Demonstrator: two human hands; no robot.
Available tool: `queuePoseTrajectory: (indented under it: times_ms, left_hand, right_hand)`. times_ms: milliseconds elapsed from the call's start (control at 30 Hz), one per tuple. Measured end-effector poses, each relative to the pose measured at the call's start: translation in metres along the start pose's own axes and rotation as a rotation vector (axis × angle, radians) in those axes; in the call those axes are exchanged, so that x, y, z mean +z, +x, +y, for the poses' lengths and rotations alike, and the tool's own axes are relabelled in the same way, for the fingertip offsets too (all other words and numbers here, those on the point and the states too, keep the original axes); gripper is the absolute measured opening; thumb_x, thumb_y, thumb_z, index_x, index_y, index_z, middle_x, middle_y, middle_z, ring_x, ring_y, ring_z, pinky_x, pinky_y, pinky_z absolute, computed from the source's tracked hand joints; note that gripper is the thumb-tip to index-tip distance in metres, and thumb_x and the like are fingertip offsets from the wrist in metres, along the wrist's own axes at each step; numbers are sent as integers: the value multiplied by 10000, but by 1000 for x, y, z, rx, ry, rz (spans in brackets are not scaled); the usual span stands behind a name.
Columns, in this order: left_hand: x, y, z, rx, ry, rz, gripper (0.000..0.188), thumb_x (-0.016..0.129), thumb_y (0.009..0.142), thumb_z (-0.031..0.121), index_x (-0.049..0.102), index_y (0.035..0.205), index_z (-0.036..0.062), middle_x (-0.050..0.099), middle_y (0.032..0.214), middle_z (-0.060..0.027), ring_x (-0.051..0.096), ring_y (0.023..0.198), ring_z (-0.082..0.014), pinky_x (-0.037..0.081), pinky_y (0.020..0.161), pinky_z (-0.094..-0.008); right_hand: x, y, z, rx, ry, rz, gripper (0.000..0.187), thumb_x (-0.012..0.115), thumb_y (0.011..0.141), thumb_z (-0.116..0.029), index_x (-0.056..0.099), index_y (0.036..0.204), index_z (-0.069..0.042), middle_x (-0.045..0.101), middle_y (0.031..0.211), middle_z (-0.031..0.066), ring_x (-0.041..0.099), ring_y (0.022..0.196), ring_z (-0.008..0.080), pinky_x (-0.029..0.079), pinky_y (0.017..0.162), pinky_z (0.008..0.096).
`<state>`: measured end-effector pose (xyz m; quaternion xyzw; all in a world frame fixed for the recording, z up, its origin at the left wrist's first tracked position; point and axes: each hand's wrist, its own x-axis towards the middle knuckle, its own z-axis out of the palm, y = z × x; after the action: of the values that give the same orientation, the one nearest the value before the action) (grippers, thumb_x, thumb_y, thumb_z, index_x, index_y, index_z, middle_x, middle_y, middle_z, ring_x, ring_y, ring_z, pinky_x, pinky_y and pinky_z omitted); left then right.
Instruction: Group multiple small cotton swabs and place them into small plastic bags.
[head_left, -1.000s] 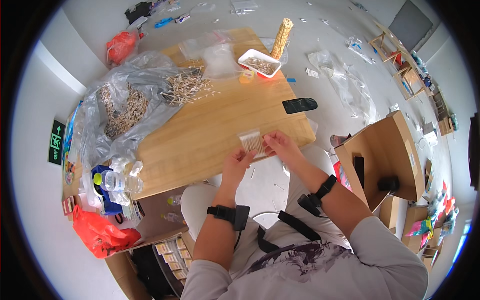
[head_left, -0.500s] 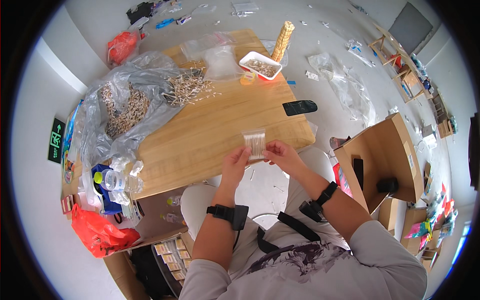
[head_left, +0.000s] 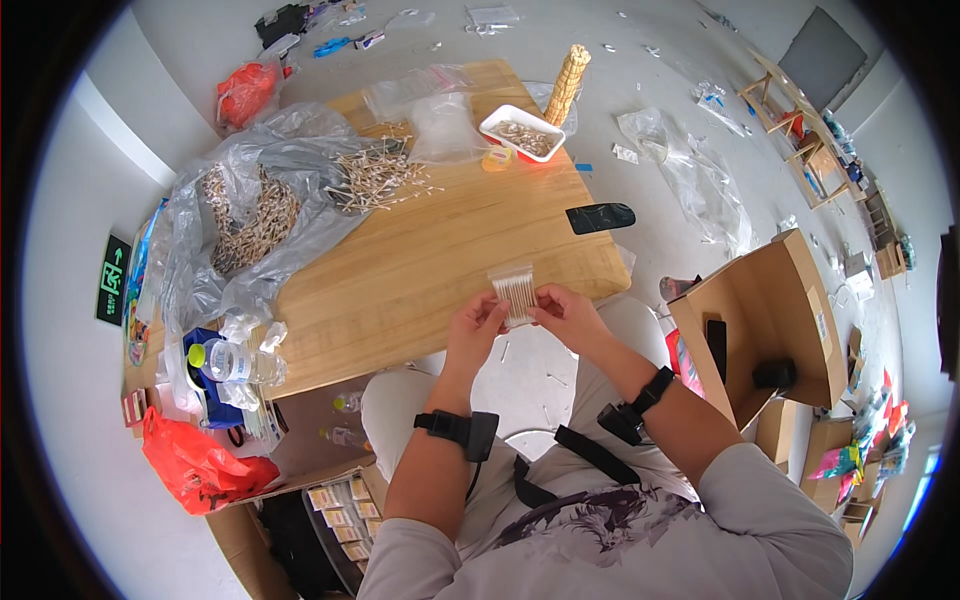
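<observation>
A small clear zip bag of cotton swabs [head_left: 515, 291] is held upright at the near edge of the wooden table [head_left: 420, 260]. My left hand [head_left: 480, 322] pinches its lower left side, thumb in front. My right hand [head_left: 563, 312] grips its lower right side between thumb and fingers. Inside, the swabs stand side by side in a flat row. On the far left of the table, a grey plastic sheet [head_left: 325, 235] carries a heap of loose swabs [head_left: 265, 215], and another pile [head_left: 375, 175] spreads beside it.
A white tray [head_left: 490, 122] holding swabs stands at the far table edge, near clear plastic bags [head_left: 440, 125]. A black flat object [head_left: 600, 217] lies at the right edge. Below right is an open cardboard box [head_left: 820, 330]; a bottle [head_left: 240, 362] lies at left.
The bag has tilted slightly and shifted a little to the right in my hands. My left hand's fingers have moved further across its lower left side.
</observation>
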<state>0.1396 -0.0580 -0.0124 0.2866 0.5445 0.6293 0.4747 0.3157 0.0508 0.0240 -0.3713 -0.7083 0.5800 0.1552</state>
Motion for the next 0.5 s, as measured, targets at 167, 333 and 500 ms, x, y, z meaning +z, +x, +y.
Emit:
queuePoseTrajectory:
  times_ms: [167, 333, 500]
  left_hand:
    - [-2, 1, -6, 47, -9, 54, 297, 702, 1025, 177, 678, 1250, -16, 730, 1008, -55, 685, 913, -107, 585, 793, -271]
    - [3, 0, 3, 187, -40, 95, 389, 736, 988, 112, 621, 1337, -16, 738, 1094, -107, 712, 992, -158, 598, 884, -305]
    - [8, -6, 8, 254, 155, 22, 454, 759, 941, 24, 600, 1365, -9, 733, 1119, -130, 723, 1012, -172, 597, 940, -326]
  right_hand:
    - [2, -5, -11, -24, -144, 28, 246, 734, 987, -125, 641, 1174, 6, 721, 1006, 26, 684, 888, 89, 558, 807, 257]
    - [4, 1, -2, 34, -2, 29, 282, 751, 975, -139, 639, 1204, -17, 725, 1037, 30, 689, 912, 101, 559, 801, 271]
    - [7, -4, -16, 172, 420, -6, 360, 765, 963, -200, 625, 1242, -20, 732, 1073, 46, 698, 1008, 134, 565, 831, 294]
